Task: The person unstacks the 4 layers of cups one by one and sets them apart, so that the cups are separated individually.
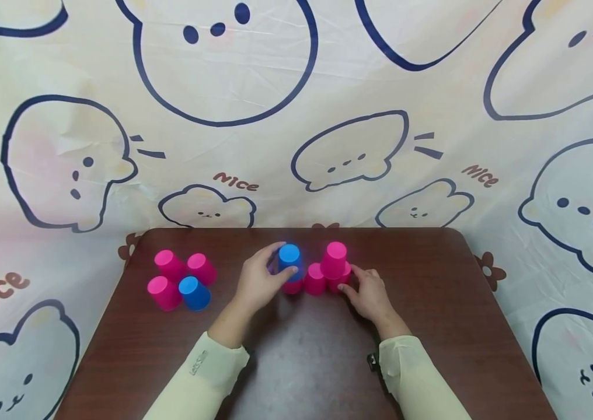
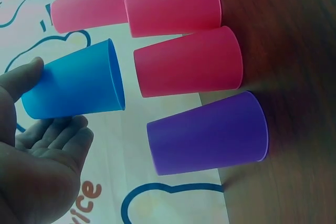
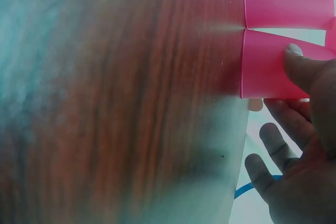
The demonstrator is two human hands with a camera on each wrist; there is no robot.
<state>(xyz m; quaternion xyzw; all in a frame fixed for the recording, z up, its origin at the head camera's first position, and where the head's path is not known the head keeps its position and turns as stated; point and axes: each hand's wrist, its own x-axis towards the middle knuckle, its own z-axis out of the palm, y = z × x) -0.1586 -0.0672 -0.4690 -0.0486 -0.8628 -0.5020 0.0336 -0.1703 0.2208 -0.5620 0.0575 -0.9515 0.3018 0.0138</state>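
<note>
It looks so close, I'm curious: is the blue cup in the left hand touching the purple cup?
Apart. In the left wrist view, pale cloth shows between the blue cup in the left hand and the purple cup.

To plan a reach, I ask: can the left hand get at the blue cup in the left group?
Probably not yet: the left hand holds another blue cup. Otherwise, no cup appears between the hand and the grouped blue cup.

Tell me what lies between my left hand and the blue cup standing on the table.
In the head view, only bare tabletop shows between your left hand and the standing blue cup.
</note>
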